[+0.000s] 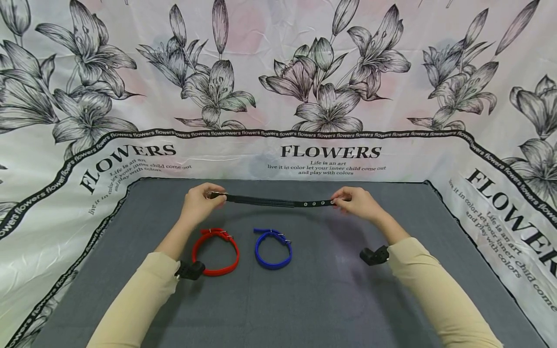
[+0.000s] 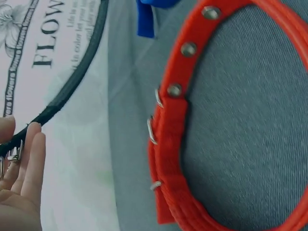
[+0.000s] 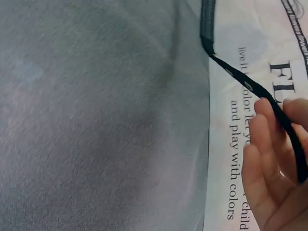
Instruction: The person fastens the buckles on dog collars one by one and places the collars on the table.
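A black collar (image 1: 261, 200) with a row of metal eyelets is stretched sideways between both hands above the grey cloth. My left hand (image 1: 201, 203) pinches its buckle end; the metal buckle (image 2: 14, 153) shows by the fingers in the left wrist view. At the other end, my right hand (image 1: 354, 200) pinches the eyelet strap between thumb and fingers, and the strap tip (image 3: 299, 163) runs past them over the palm. Below the left hand lies a red collar (image 1: 237, 251), buckled into a loop. Beside it is a smaller blue collar (image 1: 274, 266), also buckled in a loop.
Grey cloth (image 1: 278, 309) covers the table under the collars. Behind it and along the sides is a white flower-printed sheet (image 1: 243, 159) with black lettering. Each wrist carries a small black camera, the left camera (image 1: 190, 270) overlapping the red collar's edge in the head view.
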Tool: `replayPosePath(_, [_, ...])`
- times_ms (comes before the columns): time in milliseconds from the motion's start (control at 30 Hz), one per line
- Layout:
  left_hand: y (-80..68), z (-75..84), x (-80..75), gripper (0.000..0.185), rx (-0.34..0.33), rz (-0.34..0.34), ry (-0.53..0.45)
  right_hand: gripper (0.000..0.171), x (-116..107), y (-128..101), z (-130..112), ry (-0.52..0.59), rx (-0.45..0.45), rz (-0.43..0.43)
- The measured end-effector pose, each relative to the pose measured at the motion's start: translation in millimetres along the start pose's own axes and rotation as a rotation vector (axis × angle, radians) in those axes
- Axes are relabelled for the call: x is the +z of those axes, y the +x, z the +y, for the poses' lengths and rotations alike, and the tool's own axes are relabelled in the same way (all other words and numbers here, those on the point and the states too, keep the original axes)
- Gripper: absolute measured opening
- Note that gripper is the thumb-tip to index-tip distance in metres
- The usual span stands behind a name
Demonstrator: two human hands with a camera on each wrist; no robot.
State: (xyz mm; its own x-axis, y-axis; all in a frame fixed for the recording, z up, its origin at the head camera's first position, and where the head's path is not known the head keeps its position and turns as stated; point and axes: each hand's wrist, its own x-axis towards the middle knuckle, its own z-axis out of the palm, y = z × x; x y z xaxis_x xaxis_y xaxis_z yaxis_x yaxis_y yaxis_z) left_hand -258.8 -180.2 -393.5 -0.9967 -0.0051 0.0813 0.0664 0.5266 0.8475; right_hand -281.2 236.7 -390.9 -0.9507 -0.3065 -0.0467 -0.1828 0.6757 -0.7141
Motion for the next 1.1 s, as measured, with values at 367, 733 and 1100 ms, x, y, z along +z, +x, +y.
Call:
replayPosePath(367, [-6.1, 10.0, 1.9, 0.040, -0.058, -0.082, -0.340, 0.044, 0.4, 0.0, -5.1, 0.259, 0.078, -0.076])
replayPosePath(733, [-7.7, 6.5, 7.2, 0.033, -0.021, -0.014, -0.250, 0.047, 2.9, 0.5, -13.3, 0.374, 0.001, 0.064])
replayPosePath(1100, [-9.4, 21.6, 14.5, 0.039, -0.024, -0.020, -0.405, 0.045, 13.5, 5.9, -21.8, 0.433, -0.045, 0.116])
